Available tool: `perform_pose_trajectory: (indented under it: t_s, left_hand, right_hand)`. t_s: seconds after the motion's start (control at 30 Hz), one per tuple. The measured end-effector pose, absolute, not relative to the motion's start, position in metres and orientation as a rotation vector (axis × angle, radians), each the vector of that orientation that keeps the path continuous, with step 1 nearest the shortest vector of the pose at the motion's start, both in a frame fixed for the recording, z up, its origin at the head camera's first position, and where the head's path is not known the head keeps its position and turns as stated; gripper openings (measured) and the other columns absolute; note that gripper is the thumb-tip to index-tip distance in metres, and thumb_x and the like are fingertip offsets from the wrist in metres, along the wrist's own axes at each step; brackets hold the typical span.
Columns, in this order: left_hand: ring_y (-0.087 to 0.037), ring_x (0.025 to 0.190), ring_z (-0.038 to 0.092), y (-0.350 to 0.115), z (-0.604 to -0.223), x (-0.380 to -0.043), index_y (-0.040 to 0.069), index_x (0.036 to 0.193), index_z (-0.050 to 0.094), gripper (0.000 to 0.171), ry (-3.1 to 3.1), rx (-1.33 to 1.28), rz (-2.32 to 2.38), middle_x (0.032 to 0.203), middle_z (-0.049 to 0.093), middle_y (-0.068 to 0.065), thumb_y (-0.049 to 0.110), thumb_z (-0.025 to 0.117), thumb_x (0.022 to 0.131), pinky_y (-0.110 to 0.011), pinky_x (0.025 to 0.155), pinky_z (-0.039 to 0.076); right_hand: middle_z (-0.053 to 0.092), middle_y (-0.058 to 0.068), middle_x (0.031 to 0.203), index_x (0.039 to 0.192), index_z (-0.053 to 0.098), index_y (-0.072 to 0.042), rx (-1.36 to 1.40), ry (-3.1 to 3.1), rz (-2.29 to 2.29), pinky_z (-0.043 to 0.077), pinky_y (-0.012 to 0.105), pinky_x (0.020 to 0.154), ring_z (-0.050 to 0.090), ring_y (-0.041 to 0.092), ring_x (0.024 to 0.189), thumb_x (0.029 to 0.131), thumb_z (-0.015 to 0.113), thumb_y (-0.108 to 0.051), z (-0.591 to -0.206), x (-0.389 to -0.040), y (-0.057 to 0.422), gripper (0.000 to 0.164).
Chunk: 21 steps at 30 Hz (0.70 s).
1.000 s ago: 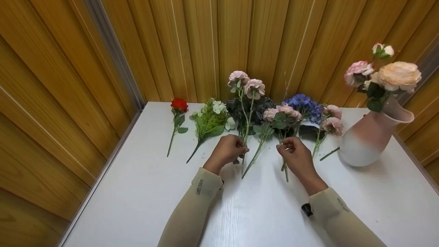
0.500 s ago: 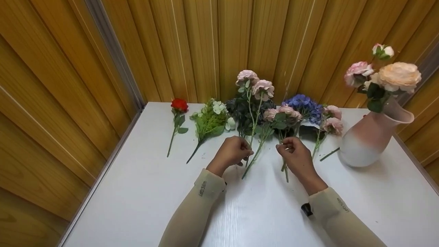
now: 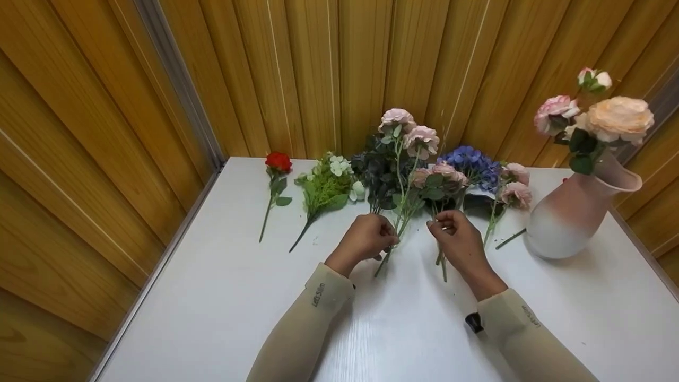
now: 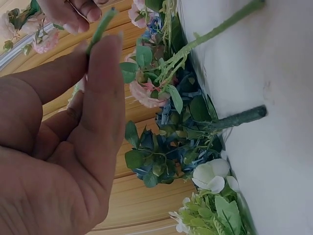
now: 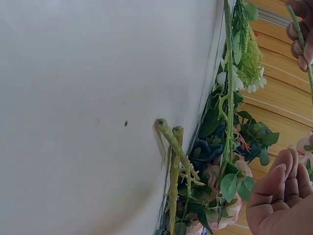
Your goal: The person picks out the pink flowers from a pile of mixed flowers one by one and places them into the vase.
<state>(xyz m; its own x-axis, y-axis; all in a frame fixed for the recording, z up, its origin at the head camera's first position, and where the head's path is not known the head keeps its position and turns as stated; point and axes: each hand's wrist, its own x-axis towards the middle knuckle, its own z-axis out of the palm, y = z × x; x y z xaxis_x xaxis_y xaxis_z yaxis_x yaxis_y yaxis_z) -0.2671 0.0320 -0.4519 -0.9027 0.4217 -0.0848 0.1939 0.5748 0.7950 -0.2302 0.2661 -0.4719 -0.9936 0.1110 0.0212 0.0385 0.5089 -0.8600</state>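
My left hand (image 3: pixel 366 239) pinches the green stem (image 4: pixel 100 32) of a pale pink artificial flower between thumb and fingers. Its two ruffled flower heads (image 3: pixel 421 140) stand raised above the flowers on the table. To the right, my right hand (image 3: pixel 459 244) hovers over the stems of lying pink flowers (image 3: pixel 448 172). In the right wrist view the fingers (image 5: pixel 289 178) of that hand are loosely curled, with nothing between them. Behind my left hand lies a dark blue-green bunch (image 3: pixel 376 170). One lying stem (image 3: pixel 382 265) overlaps the held one in the head view.
A pink-and-white vase (image 3: pixel 565 217) with peach and pink flowers stands at the right. A red rose (image 3: pixel 278 162) and a green-white spray (image 3: pixel 324 188) lie at the left. Blue hydrangea (image 3: pixel 472 164) and more pink flowers (image 3: pixel 515 193) lie near the wooden wall (image 3: pixel 360 63).
My left hand has moved to the right with the pale pink flower, bringing its heads nearer the lying pink ones. My right hand has stayed nearly still.
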Motion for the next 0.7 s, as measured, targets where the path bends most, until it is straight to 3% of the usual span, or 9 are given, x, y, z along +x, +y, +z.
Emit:
perform_pose_trajectory:
  t_s: [0.1, 0.3, 0.57, 0.7]
  left_hand:
    - [-0.030, 0.079, 0.083, 0.034, -0.454, -0.266, 0.007, 0.100, 0.083, 0.011, 2.567, 0.543, 1.211, 0.088, 0.083, -0.008, 0.015, 0.082, 0.107, -0.026, 0.057, 0.063]
    - [-0.007, 0.058, 0.063, 0.042, -0.455, -0.261, 0.008, 0.096, 0.084, 0.013, 2.640, 0.609, 1.128, 0.085, 0.082, -0.006, 0.017, 0.085, 0.105, -0.023, 0.057, 0.055]
    - [-0.008, 0.055, 0.066, 0.049, -0.452, -0.253, 0.009, 0.098, 0.082, 0.011, 2.601, 0.632, 1.116, 0.084, 0.080, -0.004, 0.017, 0.084, 0.105, -0.025, 0.054, 0.061]
    - [-0.009, 0.054, 0.067, 0.051, -0.452, -0.252, 0.009, 0.099, 0.083, 0.010, 2.608, 0.653, 1.099, 0.084, 0.081, -0.004, 0.017, 0.084, 0.105, -0.024, 0.054, 0.061]
  right_hand:
    - [0.067, 0.017, 0.144, 0.151, 0.058, -0.006, -0.147, -2.666, 1.518, 0.055, 0.036, 0.097, 0.065, 0.029, 0.126, 0.117, 0.063, -0.043, -0.471, -0.230, 0.266, 0.050]
    - [0.067, 0.017, 0.143, 0.153, 0.059, -0.008, -0.137, -2.648, 1.530, 0.055, 0.033, 0.096, 0.065, 0.029, 0.125, 0.118, 0.062, -0.043, -0.471, -0.231, 0.263, 0.050]
    - [0.071, 0.015, 0.140, 0.154, 0.060, -0.009, -0.101, -2.610, 1.564, 0.057, 0.026, 0.093, 0.068, 0.027, 0.121, 0.119, 0.060, -0.045, -0.467, -0.231, 0.261, 0.050]
    - [0.072, 0.016, 0.142, 0.155, 0.058, -0.009, -0.071, -2.601, 1.589, 0.057, 0.024, 0.096, 0.069, 0.019, 0.118, 0.120, 0.056, -0.045, -0.466, -0.231, 0.261, 0.051]
